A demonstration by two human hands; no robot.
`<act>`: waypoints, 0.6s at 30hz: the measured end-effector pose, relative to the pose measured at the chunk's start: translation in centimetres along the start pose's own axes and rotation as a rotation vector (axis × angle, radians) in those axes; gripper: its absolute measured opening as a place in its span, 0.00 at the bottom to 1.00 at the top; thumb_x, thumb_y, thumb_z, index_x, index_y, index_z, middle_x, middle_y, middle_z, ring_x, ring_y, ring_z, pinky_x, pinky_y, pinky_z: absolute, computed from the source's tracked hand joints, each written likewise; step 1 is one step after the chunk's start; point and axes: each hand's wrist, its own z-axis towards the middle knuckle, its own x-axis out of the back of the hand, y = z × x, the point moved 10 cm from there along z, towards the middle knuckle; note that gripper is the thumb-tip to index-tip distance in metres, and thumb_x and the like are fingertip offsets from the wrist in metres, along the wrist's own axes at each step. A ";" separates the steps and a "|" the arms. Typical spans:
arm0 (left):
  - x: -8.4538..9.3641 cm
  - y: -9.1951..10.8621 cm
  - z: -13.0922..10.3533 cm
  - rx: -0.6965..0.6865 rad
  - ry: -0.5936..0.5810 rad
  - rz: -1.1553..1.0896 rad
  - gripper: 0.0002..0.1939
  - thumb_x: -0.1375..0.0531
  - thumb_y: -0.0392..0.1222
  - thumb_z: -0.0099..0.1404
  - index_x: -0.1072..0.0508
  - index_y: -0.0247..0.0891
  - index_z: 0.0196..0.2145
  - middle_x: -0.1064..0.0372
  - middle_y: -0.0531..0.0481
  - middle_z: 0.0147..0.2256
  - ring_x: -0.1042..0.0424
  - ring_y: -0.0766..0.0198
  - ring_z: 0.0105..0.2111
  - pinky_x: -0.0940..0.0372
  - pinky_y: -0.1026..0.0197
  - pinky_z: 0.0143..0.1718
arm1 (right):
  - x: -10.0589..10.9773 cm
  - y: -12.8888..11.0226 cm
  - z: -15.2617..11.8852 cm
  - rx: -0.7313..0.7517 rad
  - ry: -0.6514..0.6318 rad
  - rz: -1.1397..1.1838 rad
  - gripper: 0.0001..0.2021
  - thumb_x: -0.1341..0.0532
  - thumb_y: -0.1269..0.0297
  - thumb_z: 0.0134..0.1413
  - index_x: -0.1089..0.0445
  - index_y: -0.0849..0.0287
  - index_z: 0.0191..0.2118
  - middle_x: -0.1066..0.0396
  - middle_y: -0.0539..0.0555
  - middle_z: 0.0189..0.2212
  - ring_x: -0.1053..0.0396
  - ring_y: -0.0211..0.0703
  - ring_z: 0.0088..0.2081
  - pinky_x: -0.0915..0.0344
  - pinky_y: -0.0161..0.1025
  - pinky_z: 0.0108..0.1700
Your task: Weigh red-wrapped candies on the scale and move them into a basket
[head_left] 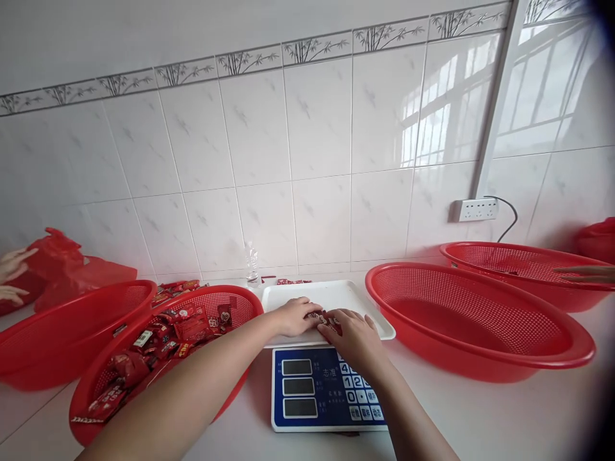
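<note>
Both of my hands meet over the white tray [331, 292] of a blue scale [331, 410]. My left hand [294, 316] has its fingers curled on the left side of some small red packets [318, 316]. From the right, my right hand [353, 330] closes round the same packets, its fingers partly covering them. How many packets there are cannot be made out. Left of the scale, a red basket [247, 299] holds many red packets. The scale's three display windows look dark, and my right forearm covers part of its keypad.
An oval red basket [461, 307] stands right of the tray, another [528, 256] behind it with a person's hand [589, 274] above. At the left are a red basket [43, 339], red bags [57, 269] and another person's hands [12, 275]. A clear bottle [252, 264] stands by the wall.
</note>
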 end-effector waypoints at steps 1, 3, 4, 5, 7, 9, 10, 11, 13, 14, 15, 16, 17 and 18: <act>0.1 -0.2 0.0 0.011 -0.002 -0.013 0.21 0.46 0.47 0.59 0.34 0.42 0.50 0.38 0.45 0.50 0.40 0.55 0.50 0.46 0.58 0.51 | 0.0 0.2 0.0 -0.005 -0.006 0.007 0.15 0.49 0.53 0.54 0.33 0.53 0.41 0.30 0.54 0.42 0.37 0.52 0.47 0.52 0.57 0.50; 0.5 -0.7 -0.2 0.055 -0.018 -0.052 0.29 0.42 0.46 0.55 0.40 0.40 0.55 0.38 0.45 0.52 0.39 0.55 0.51 0.45 0.58 0.51 | 0.2 0.6 0.0 -0.033 -0.003 0.005 0.17 0.49 0.53 0.53 0.34 0.54 0.45 0.31 0.56 0.45 0.38 0.53 0.49 0.55 0.60 0.51; 0.7 -0.9 -0.4 0.078 -0.026 -0.072 0.34 0.40 0.46 0.53 0.43 0.39 0.57 0.39 0.45 0.53 0.40 0.54 0.52 0.45 0.58 0.51 | 0.3 0.9 0.0 -0.051 -0.001 -0.002 0.18 0.49 0.53 0.53 0.35 0.55 0.46 0.32 0.58 0.46 0.38 0.54 0.49 0.57 0.62 0.52; 1.0 -1.1 -0.7 0.098 -0.029 -0.087 0.39 0.39 0.47 0.51 0.47 0.39 0.59 0.41 0.44 0.55 0.41 0.54 0.53 0.45 0.58 0.52 | 0.3 1.1 0.0 -0.070 -0.002 -0.005 0.19 0.49 0.53 0.53 0.35 0.56 0.47 0.32 0.58 0.47 0.39 0.55 0.50 0.58 0.63 0.52; 1.5 -1.4 -1.3 0.121 -0.026 -0.099 0.46 0.37 0.52 0.49 0.52 0.39 0.61 0.47 0.44 0.58 0.45 0.52 0.56 0.47 0.57 0.53 | 0.1 1.4 0.1 -0.089 -0.023 0.007 0.19 0.50 0.54 0.54 0.36 0.56 0.48 0.33 0.59 0.47 0.38 0.54 0.50 0.59 0.62 0.53; 2.2 -2.0 -1.8 0.132 0.005 -0.101 0.47 0.38 0.56 0.48 0.53 0.40 0.61 0.52 0.44 0.60 0.49 0.52 0.58 0.48 0.57 0.54 | -0.4 1.0 0.2 -0.058 -0.058 0.048 0.19 0.51 0.55 0.54 0.37 0.57 0.49 0.32 0.58 0.47 0.38 0.51 0.50 0.58 0.58 0.55; 2.7 -2.5 -2.0 0.135 0.039 -0.104 0.45 0.40 0.57 0.50 0.52 0.40 0.61 0.53 0.45 0.60 0.50 0.52 0.58 0.50 0.58 0.55 | -0.6 0.8 0.3 -0.033 -0.065 0.066 0.19 0.51 0.56 0.55 0.37 0.57 0.50 0.31 0.57 0.46 0.38 0.49 0.50 0.57 0.56 0.55; 3.3 -3.2 -2.2 0.139 0.086 -0.108 0.42 0.41 0.57 0.52 0.50 0.41 0.60 0.53 0.45 0.60 0.50 0.54 0.58 0.50 0.58 0.55 | -0.6 0.6 0.4 -0.012 -0.056 0.076 0.19 0.51 0.57 0.55 0.37 0.57 0.50 0.31 0.57 0.47 0.38 0.48 0.51 0.57 0.55 0.56; 5.4 -5.4 -2.8 0.177 0.227 -0.101 0.32 0.45 0.54 0.58 0.46 0.40 0.57 0.48 0.45 0.59 0.48 0.57 0.57 0.50 0.59 0.55 | -0.3 0.5 0.5 0.005 0.006 0.072 0.19 0.51 0.57 0.55 0.37 0.57 0.51 0.33 0.57 0.48 0.41 0.49 0.53 0.57 0.55 0.56; 6.5 -7.0 -3.4 0.235 0.303 -0.077 0.26 0.48 0.51 0.60 0.43 0.39 0.54 0.45 0.44 0.57 0.45 0.58 0.56 0.48 0.60 0.53 | 0.0 0.6 0.6 0.004 0.048 0.068 0.19 0.52 0.58 0.56 0.37 0.57 0.50 0.34 0.57 0.49 0.42 0.50 0.54 0.56 0.55 0.56; 7.6 -8.9 -4.2 0.318 0.362 -0.040 0.21 0.50 0.47 0.62 0.40 0.38 0.51 0.40 0.44 0.54 0.41 0.60 0.53 0.45 0.61 0.51 | 0.3 0.6 0.6 0.004 0.088 0.066 0.19 0.52 0.58 0.56 0.36 0.57 0.50 0.34 0.57 0.50 0.42 0.50 0.54 0.55 0.54 0.55; 8.5 -10.9 -5.2 0.414 0.398 0.006 0.17 0.51 0.44 0.62 0.38 0.38 0.48 0.36 0.44 0.50 0.37 0.60 0.49 0.42 0.61 0.48 | 0.6 0.6 0.6 0.010 0.121 0.069 0.18 0.52 0.58 0.56 0.36 0.57 0.49 0.34 0.57 0.49 0.41 0.49 0.53 0.53 0.53 0.55; 9.1 -12.8 -6.4 0.507 0.401 0.054 0.14 0.52 0.42 0.63 0.37 0.37 0.45 0.33 0.45 0.46 0.34 0.61 0.45 0.40 0.61 0.44 | 0.7 0.5 0.6 0.020 0.146 0.076 0.18 0.51 0.58 0.56 0.35 0.58 0.48 0.33 0.57 0.48 0.39 0.49 0.52 0.51 0.51 0.54; 9.5 -14.5 -7.5 0.574 0.379 0.088 0.12 0.52 0.40 0.62 0.35 0.37 0.42 0.31 0.45 0.42 0.32 0.60 0.42 0.39 0.61 0.41 | 0.8 0.4 0.6 0.030 0.162 0.084 0.18 0.51 0.58 0.56 0.34 0.58 0.48 0.32 0.57 0.47 0.38 0.48 0.50 0.48 0.50 0.53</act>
